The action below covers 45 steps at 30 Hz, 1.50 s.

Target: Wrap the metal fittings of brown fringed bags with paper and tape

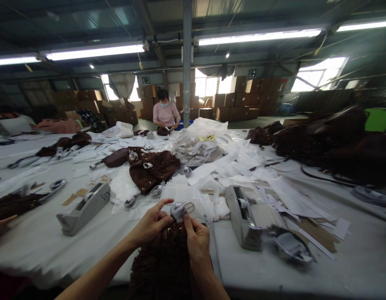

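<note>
A dark brown fringed bag (161,266) with gold eyelets hangs at the table's front edge between my two hands. At its top rim is a piece loosely wrapped in thin whitish material (178,211), with a pale loop sticking up beside it. My left hand (155,221) grips the rim from the left, its index finger stretched toward the wrapped piece. On the right side, my right hand (197,235) is closed on the rim, with the thumb pressed just under the loop. The other fingertips are partly hidden behind the bag.
Grey tape dispensers stand to the left (85,208) and right (244,216). Another brown bag (154,171) lies ahead among white paper sheets (221,164). A coiled strap (289,248) lies right. Dark bags (333,141) are piled far right. A co-worker (166,111) works across the table.
</note>
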Tool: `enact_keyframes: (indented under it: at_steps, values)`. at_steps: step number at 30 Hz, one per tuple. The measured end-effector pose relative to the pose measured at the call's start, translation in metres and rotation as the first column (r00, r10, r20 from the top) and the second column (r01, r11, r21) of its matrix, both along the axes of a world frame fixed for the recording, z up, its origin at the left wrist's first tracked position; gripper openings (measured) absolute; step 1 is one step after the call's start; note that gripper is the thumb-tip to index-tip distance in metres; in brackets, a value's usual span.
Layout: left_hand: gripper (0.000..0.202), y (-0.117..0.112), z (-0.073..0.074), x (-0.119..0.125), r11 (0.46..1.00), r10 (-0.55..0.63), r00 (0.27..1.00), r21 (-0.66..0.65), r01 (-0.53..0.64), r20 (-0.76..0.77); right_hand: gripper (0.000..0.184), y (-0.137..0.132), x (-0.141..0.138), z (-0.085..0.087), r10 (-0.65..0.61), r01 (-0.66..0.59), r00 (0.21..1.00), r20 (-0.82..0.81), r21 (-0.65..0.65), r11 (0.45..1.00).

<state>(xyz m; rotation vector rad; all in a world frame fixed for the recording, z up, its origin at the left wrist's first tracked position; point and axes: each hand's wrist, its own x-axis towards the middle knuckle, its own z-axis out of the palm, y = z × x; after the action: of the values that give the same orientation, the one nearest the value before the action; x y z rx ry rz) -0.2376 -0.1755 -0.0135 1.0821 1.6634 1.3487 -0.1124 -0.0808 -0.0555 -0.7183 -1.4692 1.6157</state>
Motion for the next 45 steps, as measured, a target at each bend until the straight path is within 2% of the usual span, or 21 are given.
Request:
enact_keyframes:
  at_steps: [3, 8, 11, 13, 16, 19, 21, 23, 26, 28, 31, 32, 34, 36, 40, 45]
  values:
    - [0.058, 0.003, -0.006, 0.007, 0.997, 0.068, 0.996, 0.036, -0.067, -0.050, 0.044, -0.002, 0.001, 0.001, 0.003, -0.005, 0.999, 0.052, 0.028, 1.000]
    - [0.048, 0.006, -0.015, 0.016, 0.983, 0.169, 0.974, 0.099, -0.155, -0.150, 0.039, -0.007, 0.002, 0.005, -0.098, 0.077, 0.987, 0.125, 0.159, 0.984]
    - [0.038, 0.007, -0.018, 0.017, 0.976, 0.199, 0.972, 0.118, -0.185, -0.122, 0.037, -0.005, 0.001, 0.008, -0.094, 0.057, 0.984, 0.148, 0.238, 0.970]
    - [0.034, 0.008, -0.019, 0.016, 0.970, 0.225, 0.970, 0.118, -0.214, -0.089, 0.037, 0.000, -0.001, 0.008, -0.057, 0.020, 0.987, 0.148, 0.238, 0.971]
    - [0.030, 0.010, -0.019, 0.012, 0.964, 0.249, 0.968, 0.106, -0.244, -0.030, 0.039, 0.007, -0.008, 0.005, 0.081, -0.089, 0.993, 0.084, 0.086, 0.992]
    - [0.030, 0.010, -0.018, 0.012, 0.969, 0.230, 0.972, 0.087, -0.233, 0.034, 0.039, 0.008, -0.013, -0.002, 0.229, -0.235, 0.972, -0.060, -0.143, 0.961]
    - [0.033, 0.007, -0.019, 0.016, 0.973, 0.220, 0.974, 0.060, -0.223, 0.059, 0.038, 0.004, -0.013, -0.006, 0.257, -0.282, 0.957, -0.132, -0.232, 0.931]
    - [0.038, 0.003, -0.022, 0.018, 0.972, 0.230, 0.971, 0.023, -0.232, 0.068, 0.038, 0.000, -0.011, -0.009, 0.232, -0.261, 0.963, -0.140, -0.248, 0.933]
    - [0.044, 0.001, -0.028, 0.016, 0.969, 0.247, 0.965, -0.037, -0.244, 0.088, 0.037, -0.004, -0.009, -0.011, 0.146, -0.156, 0.987, -0.069, -0.173, 0.973]
    - [0.047, 0.003, -0.030, 0.013, 0.966, 0.255, 0.960, -0.061, -0.250, 0.114, 0.033, -0.006, -0.008, -0.009, 0.040, -0.042, 0.999, -0.022, -0.103, 0.994]
    - [0.046, 0.006, -0.028, 0.015, 0.955, 0.296, 0.950, -0.053, -0.292, 0.097, 0.052, -0.012, -0.004, -0.001, -0.103, 0.102, 0.994, 0.045, 0.031, 0.994]
    - [0.045, 0.007, -0.027, 0.017, 0.952, 0.305, 0.949, -0.037, -0.303, 0.079, 0.049, -0.013, -0.003, 0.001, -0.119, 0.113, 0.990, 0.071, 0.088, 0.990]
    - [0.039, 0.009, -0.024, 0.020, 0.953, 0.300, 0.952, 0.012, -0.301, 0.058, 0.029, -0.013, -0.002, 0.005, -0.127, 0.099, 0.985, 0.119, 0.216, 0.971]
    - [0.034, 0.011, -0.024, 0.020, 0.955, 0.288, 0.956, 0.050, -0.291, 0.054, 0.016, -0.010, -0.003, 0.006, -0.148, 0.093, 0.979, 0.140, 0.341, 0.935]
    - [0.029, 0.010, -0.028, 0.016, 0.963, 0.257, 0.965, 0.074, -0.260, 0.048, 0.016, -0.005, -0.008, 0.001, -0.184, 0.078, 0.972, 0.146, 0.540, 0.838]
    - [0.030, 0.005, -0.029, 0.013, 0.977, 0.179, 0.969, 0.085, -0.195, 0.170, 0.018, 0.002, -0.007, -0.005, -0.227, 0.052, 0.964, 0.136, 0.744, 0.667]
